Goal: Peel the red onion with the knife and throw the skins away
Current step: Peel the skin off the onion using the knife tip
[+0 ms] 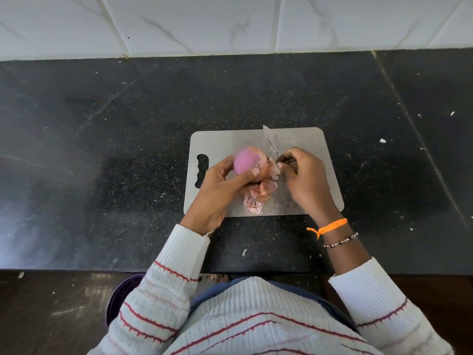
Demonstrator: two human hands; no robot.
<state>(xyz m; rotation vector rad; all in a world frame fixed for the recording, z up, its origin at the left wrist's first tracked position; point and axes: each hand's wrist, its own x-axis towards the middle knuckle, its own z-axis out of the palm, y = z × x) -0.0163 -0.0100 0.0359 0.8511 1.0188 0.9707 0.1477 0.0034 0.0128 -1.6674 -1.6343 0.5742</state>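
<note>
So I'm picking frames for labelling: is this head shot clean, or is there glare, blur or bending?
Head view: wide-angle bending bows the counter edges and wall tiles; a pale sheen of glare lies on the counter's left side; the knife blade is thin and faint against the grey cutting board; the onion and both hands look reasonably sharp.

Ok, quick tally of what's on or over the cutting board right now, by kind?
Red onion, held in the left hand: 1
Knife, held in the right hand: 1
Loose skin piles on the cutting board: 1
Total: 3
</note>
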